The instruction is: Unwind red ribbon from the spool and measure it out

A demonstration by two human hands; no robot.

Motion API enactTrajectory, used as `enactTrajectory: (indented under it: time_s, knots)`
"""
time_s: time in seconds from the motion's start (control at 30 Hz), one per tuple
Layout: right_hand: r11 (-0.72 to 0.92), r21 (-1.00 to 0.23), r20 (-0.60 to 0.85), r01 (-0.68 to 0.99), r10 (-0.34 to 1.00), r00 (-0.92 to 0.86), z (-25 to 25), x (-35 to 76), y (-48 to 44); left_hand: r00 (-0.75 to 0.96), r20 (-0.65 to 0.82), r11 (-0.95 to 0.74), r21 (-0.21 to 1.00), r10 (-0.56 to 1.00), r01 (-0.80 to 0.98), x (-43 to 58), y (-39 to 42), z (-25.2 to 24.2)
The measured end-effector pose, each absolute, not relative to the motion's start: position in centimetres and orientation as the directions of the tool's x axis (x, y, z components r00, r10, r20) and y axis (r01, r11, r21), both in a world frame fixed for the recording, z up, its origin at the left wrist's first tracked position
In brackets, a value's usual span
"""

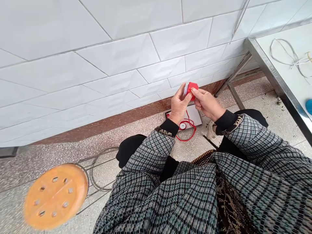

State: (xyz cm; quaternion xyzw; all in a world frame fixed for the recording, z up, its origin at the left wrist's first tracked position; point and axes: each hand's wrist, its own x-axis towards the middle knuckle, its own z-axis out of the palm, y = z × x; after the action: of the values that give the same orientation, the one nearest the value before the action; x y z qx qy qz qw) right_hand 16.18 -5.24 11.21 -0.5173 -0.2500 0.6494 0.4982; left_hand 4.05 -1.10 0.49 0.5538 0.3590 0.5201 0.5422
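Above the floor, in front of the tiled wall, both my hands hold a small red piece (193,88) with a white side; its exact kind is hard to make out. My left hand (179,103) is closed round its left, white side. Thumb and fingers of my right hand (207,101) pinch the red part from the right. Below them a shallow white tray with a dark edge (197,119) lies on the floor. A red cord (187,139) loops over it, beside a red spool with a white centre (182,125).
An orange round stool (56,195) with metal legs lies on its side at the left. A steel-framed table (278,78) stands at the right with white cords (290,53) and a blue thing (309,106) on it. The tiled wall (117,61) rises close in front.
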Motion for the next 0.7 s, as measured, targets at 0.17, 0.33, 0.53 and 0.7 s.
enactTrajectory:
  time_s: [0.17, 0.33, 0.53, 0.7]
  knots:
    - [-0.335, -0.843, -0.385, -0.42, 0.922, 0.038, 10.6, 17.3, -3.8, 0.233, 0.22, -0.166, 0.958, 0.947, -0.233, 5.1, -1.4, 1.0]
    - [-0.196, -0.921, -0.286, -0.336, 0.927, 0.244, 11.6, 19.7, -2.1, 0.403, 0.087, -0.074, 0.996, 0.911, -0.048, 4.0, -2.6, 2.3]
    - [-0.098, -0.982, -0.164, -0.16, 0.864, 0.477, 11.4, 22.1, -0.8, 0.879, -0.055, -0.193, 0.967, 0.474, 0.164, 2.7, -5.6, 3.8]
    - [-0.036, -0.99, -0.101, -0.138, 0.857, 0.506, 10.8, 25.3, -0.3, 0.888, -0.255, 0.003, 0.962, 0.382, 0.275, -4.5, -2.7, 4.6]
